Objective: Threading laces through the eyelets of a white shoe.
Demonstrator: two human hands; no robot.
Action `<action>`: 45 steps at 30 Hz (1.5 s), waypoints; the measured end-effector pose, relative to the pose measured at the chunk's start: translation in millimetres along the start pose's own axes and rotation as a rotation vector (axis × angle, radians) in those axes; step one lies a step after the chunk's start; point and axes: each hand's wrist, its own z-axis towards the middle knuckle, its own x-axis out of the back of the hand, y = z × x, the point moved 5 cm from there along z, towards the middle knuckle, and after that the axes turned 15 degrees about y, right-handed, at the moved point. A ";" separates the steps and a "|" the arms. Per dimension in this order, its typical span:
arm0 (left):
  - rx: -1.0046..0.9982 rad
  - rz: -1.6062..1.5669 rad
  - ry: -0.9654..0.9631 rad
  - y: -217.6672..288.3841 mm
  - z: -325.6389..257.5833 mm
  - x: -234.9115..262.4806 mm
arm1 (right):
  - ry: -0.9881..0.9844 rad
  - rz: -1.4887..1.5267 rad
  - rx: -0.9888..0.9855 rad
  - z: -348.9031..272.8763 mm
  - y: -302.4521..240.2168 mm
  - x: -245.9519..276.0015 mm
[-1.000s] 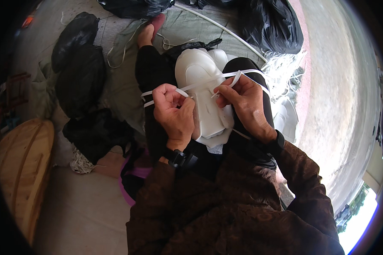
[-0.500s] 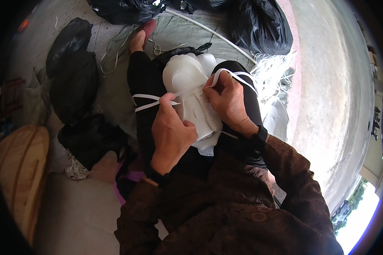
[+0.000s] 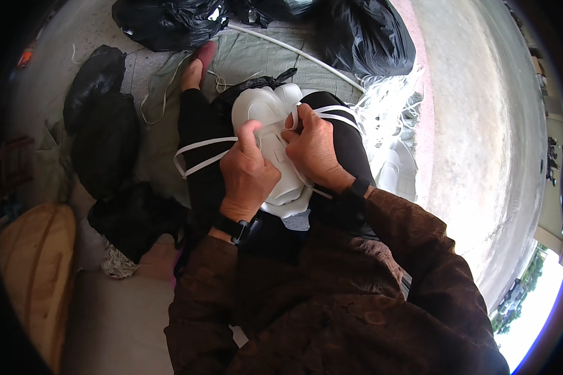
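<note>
Head view: left hand (image 3: 250, 176) and right hand (image 3: 317, 145) curl closed fingers (image 3: 249, 132) on white strapping (image 3: 209, 142) over a white moulded piece (image 3: 274, 149) between black-clad thighs (image 3: 197, 119); strapping looks light, limp, best pinched flat; the piece seems light, stiffish, best held edgewise.

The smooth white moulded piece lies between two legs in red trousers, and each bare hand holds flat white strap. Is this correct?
The trousers are black, not red, as the head view shows. The white moulded piece lies between the legs; the left hand and right hand hold flat white strap.
</note>
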 end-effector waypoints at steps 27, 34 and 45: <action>0.446 -0.331 0.165 -21.6 -27.2 21.8 | -0.134 -0.263 0.753 -37.9 -48.2 -21.6; 0.902 -0.420 -0.022 -42.5 -19.5 9.3 | -0.230 -0.553 1.063 -44.8 -50.9 -43.1; 0.472 -0.198 -0.015 -14.3 -24.7 13.3 | -0.161 -0.063 0.589 -54.8 -46.2 48.7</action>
